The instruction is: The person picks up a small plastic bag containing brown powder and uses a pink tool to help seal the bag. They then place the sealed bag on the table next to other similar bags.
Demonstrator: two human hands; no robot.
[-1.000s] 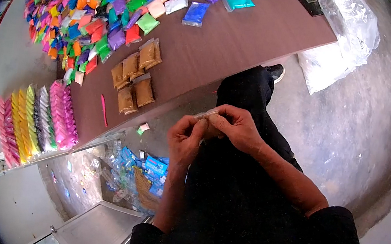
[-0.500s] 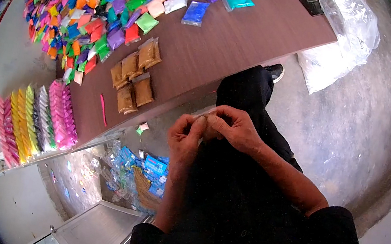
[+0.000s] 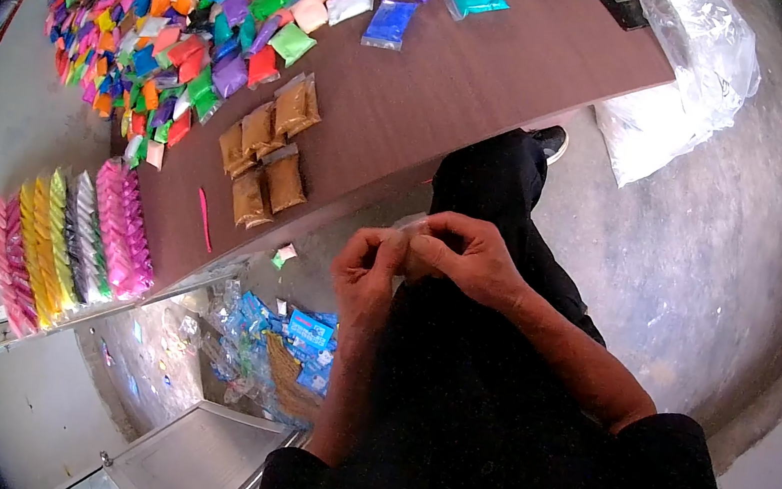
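Observation:
In the head view my left hand (image 3: 370, 267) and my right hand (image 3: 470, 259) meet above my lap, in front of the table edge. Both pinch a small clear plastic bag (image 3: 411, 221) between thumbs and forefingers. A see-through edge of it shows above the fingertips; its lower part and contents are mostly hidden by my fingers. On the table, beyond my left hand, lie several bags of brown material (image 3: 286, 178) in a small cluster. A thin pink strip (image 3: 205, 220) rests beside them.
A large heap of colourful small packets (image 3: 192, 22) covers the far left of the brown table (image 3: 456, 82). Rows of stacked packets (image 3: 122, 230) stand at its left end. A big clear bag (image 3: 676, 95) is past the right edge. Blue packaging (image 3: 307, 333) lies below.
Both hands have shifted very slightly, and more of the clear bag's edge shows above the fingertips. The things on the table are as before.

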